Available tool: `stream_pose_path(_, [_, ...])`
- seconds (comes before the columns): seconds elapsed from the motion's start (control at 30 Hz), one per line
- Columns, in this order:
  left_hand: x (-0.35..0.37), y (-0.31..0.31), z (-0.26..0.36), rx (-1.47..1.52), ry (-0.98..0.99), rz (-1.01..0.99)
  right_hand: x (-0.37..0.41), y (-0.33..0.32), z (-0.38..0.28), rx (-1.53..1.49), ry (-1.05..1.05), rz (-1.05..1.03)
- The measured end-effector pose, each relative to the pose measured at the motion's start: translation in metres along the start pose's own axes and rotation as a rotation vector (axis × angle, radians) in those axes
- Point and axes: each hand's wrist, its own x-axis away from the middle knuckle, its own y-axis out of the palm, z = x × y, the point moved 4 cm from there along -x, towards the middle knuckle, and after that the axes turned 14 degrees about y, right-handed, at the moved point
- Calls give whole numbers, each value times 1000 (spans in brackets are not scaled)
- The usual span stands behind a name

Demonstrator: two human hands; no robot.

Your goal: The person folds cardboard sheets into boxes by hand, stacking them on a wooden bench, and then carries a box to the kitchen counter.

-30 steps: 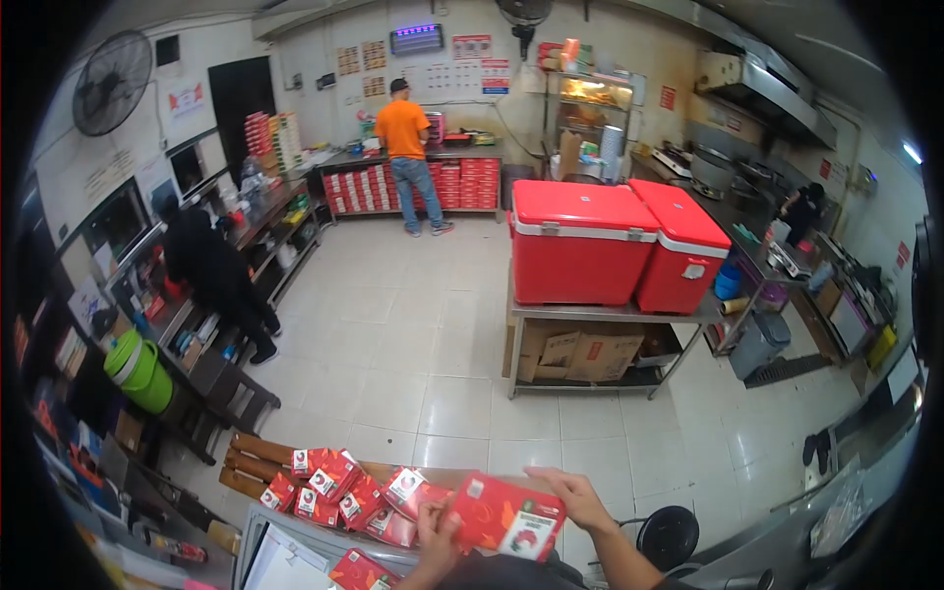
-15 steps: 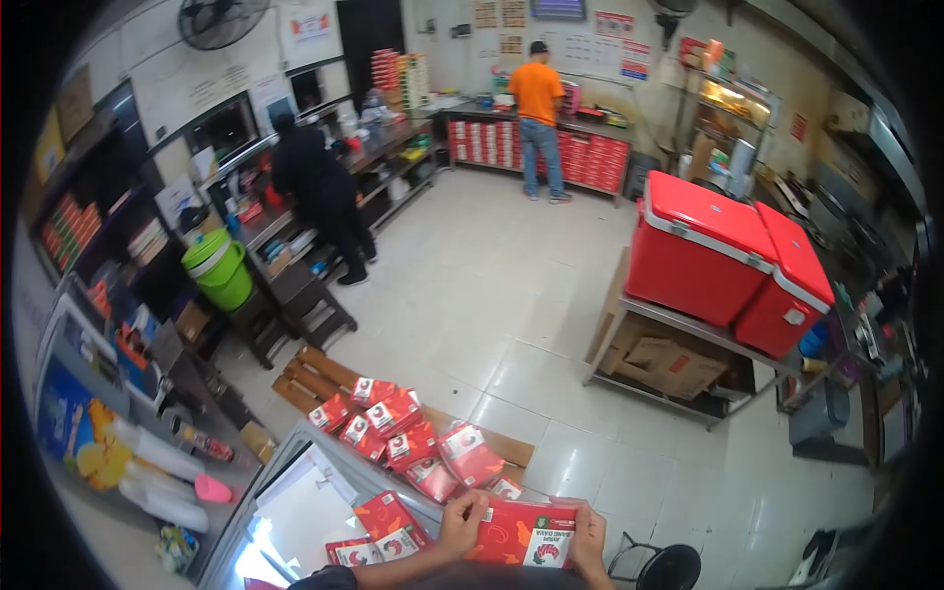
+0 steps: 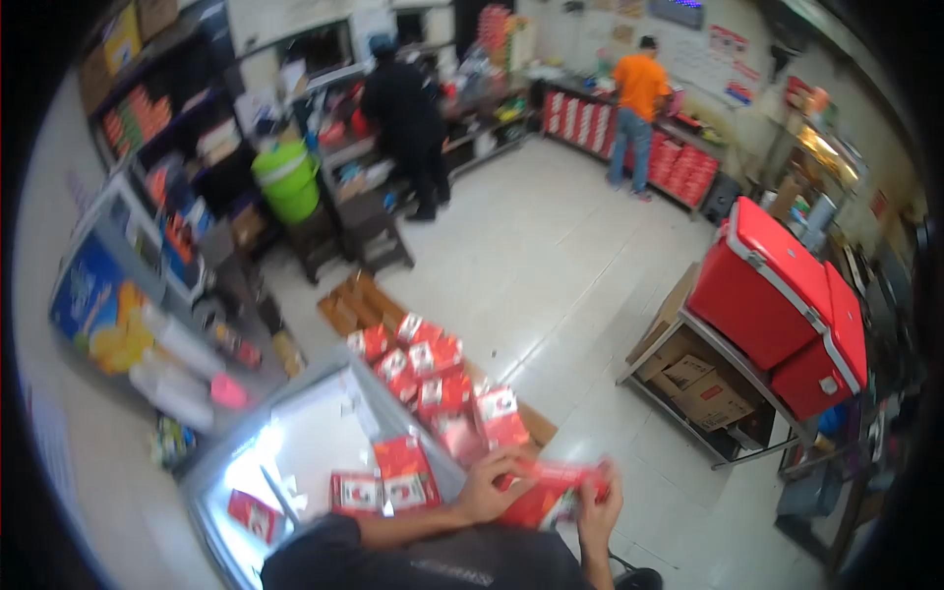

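Observation:
My left hand (image 3: 492,492) and my right hand (image 3: 599,506) hold a red printed food carton (image 3: 538,501) between them, close in front of my body. The left fingers grip its left side and the right fingers its right edge. Motion blurs the carton, so how far it is folded cannot be made out. Just beyond my hands lies a pile of red cartons (image 3: 442,393) that look made up. Left of my left hand, flat-looking red cartons (image 3: 408,477) rest on a pale, shiny cabinet top (image 3: 320,433). Another red carton (image 3: 253,515) is farther left there.
Brown wooden slats (image 3: 359,303) show behind the pile. Red cooler boxes (image 3: 772,285) stand on a metal table at the right. A green bucket (image 3: 287,182) sits at the left. Two people, one in black (image 3: 403,118) and one in orange (image 3: 642,87), stand at the far counters.
The camera view has swung left and down, so the room appears shifted right. Both hands keep hold of the carton, whose face now looks tilted and blurred.

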Motion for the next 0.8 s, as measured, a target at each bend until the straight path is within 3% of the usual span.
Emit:
stream_pose_path(0.03, [-8, 3, 13, -101, 150, 59, -9, 7, -6, -18, 17, 175])
stream_pose_path(0.1, [-18, 21, 23, -25, 316, 101, -29, 15, -19, -777, 425, -33])
stream_pose_path(0.17, [-39, 22, 33, 113, 218, -112, -53, 13, -19, -859, 302, -119])
stream_pose_path(0.2, [-48, 22, 36, 188, 109, -55, -53, 25, -36, -828, 332, -152])
stream_pose_path(0.23, [-55, 23, 37, 266, 7, 3, -46, 35, -71, -605, 118, -219])
stream_pose_path(0.3, [-63, 14, 34, 163, 15, 106, -28, 57, -94, -175, -334, -318])
stream_pose_path(0.37, [-61, -2, 34, 250, 10, 156, -19, 65, -108, -291, -316, -383])
stream_pose_path(0.43, [-52, -13, 29, 276, 40, 207, -17, 75, -123, -194, -334, -453])
stream_pose_path(0.5, [-35, -33, 41, 175, 35, 353, -6, 102, -114, 35, -424, -573])
stream_pose_path(0.6, [-18, -60, 37, -30, -23, 513, 3, 118, -108, 20, -426, -786])
stream_pose_path(0.67, [1, -79, 23, -128, -98, 636, 17, 121, -82, 268, -424, -1007])
stream_pose_path(0.7, [11, -88, 13, -215, -174, 756, 22, 122, -70, 287, -337, -1026])
stream_pose_path(0.8, [20, -97, 0, -266, -188, 762, 20, 132, -51, 302, -296, -1061])
